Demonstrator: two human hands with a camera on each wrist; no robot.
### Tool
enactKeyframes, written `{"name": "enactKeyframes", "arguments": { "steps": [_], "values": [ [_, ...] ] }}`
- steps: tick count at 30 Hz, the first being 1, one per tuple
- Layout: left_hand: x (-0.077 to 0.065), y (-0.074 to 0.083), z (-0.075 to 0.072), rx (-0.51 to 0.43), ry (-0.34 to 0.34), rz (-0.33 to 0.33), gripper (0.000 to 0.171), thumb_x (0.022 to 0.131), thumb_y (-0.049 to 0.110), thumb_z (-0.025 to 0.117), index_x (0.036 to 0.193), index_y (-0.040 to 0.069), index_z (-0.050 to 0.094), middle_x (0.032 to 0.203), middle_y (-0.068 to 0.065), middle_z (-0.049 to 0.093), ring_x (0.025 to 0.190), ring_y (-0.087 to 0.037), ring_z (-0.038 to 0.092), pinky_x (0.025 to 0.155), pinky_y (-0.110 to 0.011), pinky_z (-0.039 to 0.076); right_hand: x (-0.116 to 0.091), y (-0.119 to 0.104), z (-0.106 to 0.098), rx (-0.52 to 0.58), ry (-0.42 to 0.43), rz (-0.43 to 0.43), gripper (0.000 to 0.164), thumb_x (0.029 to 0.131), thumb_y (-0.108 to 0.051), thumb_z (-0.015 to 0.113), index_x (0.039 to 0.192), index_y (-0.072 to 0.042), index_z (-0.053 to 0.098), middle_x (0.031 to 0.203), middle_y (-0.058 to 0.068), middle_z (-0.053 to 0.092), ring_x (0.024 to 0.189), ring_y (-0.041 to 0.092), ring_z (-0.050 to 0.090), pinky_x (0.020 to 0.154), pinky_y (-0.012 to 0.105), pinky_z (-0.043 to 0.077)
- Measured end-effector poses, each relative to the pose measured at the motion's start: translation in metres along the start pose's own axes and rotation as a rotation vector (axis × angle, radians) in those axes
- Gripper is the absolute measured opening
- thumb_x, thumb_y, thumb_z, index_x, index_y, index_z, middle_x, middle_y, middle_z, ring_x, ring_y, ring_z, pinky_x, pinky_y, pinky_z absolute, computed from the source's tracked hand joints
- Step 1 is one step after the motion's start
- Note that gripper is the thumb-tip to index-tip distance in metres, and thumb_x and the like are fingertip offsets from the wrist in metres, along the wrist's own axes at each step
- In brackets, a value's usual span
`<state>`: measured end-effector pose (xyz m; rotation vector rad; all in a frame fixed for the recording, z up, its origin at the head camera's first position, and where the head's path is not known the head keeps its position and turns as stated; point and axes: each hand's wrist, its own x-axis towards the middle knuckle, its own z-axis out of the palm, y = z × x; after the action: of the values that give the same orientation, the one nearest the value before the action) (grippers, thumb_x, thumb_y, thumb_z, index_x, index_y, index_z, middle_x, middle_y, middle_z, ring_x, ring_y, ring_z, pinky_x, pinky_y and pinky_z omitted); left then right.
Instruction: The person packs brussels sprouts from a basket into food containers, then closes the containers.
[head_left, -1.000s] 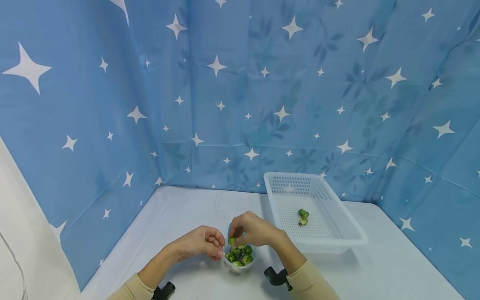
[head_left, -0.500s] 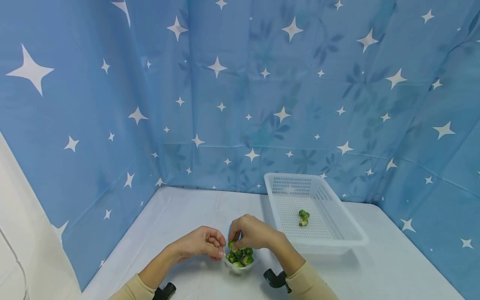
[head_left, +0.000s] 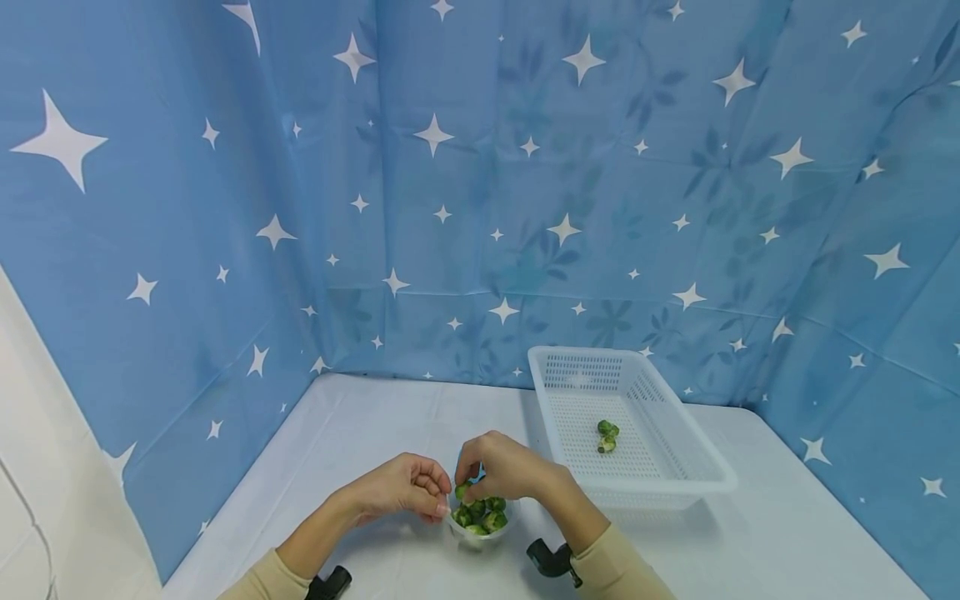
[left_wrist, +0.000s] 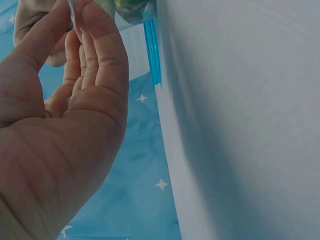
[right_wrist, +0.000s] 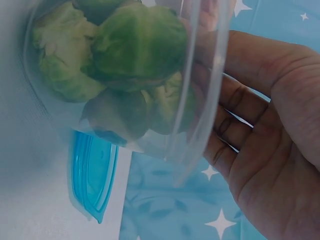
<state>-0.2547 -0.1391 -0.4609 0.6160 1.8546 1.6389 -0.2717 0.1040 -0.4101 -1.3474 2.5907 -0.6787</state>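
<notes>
Pinching the rim of the clear bowl (head_left: 482, 542) from its left with the left hand (head_left: 405, 488). Over the bowl, grasping a Brussels sprout (head_left: 462, 492) with the right hand (head_left: 501, 468), slightly lower than a second ago; apparently nearly settled among the packed sprouts (head_left: 493, 522) inside. Beyond the bowl, rightward, leaving loose sprouts (head_left: 607, 437) in the white basket (head_left: 652, 484).

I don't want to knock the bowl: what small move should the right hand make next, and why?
Probably open the right hand gently and leave the sprout in the clear bowl. It sits against the other sprouts there, the left hand pinches the bowl, and more sprouts lying in the white basket seem to call for a free hand.
</notes>
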Motion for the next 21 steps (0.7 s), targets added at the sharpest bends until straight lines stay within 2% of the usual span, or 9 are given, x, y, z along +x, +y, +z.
{"name": "enactKeyframes", "arguments": {
  "steps": [2,8,16,21],
  "values": [
    [0.0002,-0.0001,-0.0005,0.002,-0.001,0.002,0.041,0.091,0.012,0.081,0.119,-0.012,0.063,0.090,-0.004,0.076,0.082,-0.015,0.073,0.079,-0.034,0.064,-0.0007,0.0014,-0.0009,0.010,0.003,-0.005,0.014,0.084,-0.013,0.089,0.094,-0.018,0.081,0.092,-0.010,0.074,0.088,0.010,0.070,0.081,0.025,0.060],
    [0.0007,-0.0002,-0.0020,0.001,-0.005,0.009,0.042,0.090,0.012,0.081,0.119,-0.013,0.062,0.090,-0.004,0.075,0.081,-0.015,0.073,0.078,-0.033,0.064,-0.0004,0.0049,-0.0017,0.037,0.009,0.001,0.012,0.084,-0.012,0.088,0.093,-0.017,0.082,0.090,-0.011,0.075,0.089,0.014,0.072,0.079,0.021,0.058],
    [0.0002,-0.0001,-0.0011,-0.004,-0.006,0.002,0.041,0.091,0.012,0.080,0.119,-0.012,0.063,0.090,-0.004,0.076,0.082,-0.015,0.074,0.079,-0.034,0.064,0.0004,0.0038,0.0002,0.032,-0.001,0.023,0.011,0.084,-0.015,0.088,0.092,-0.019,0.081,0.089,-0.014,0.074,0.086,0.010,0.070,0.076,0.016,0.055],
    [-0.0002,-0.0004,0.0001,-0.002,-0.002,0.001,0.040,0.091,0.012,0.081,0.118,-0.011,0.063,0.090,-0.005,0.076,0.081,-0.015,0.073,0.078,-0.034,0.064,-0.0009,0.0034,-0.0004,0.022,0.010,0.016,0.011,0.084,-0.015,0.089,0.090,-0.018,0.081,0.087,-0.011,0.075,0.079,-0.001,0.065,0.073,0.016,0.055]
  ]
}}
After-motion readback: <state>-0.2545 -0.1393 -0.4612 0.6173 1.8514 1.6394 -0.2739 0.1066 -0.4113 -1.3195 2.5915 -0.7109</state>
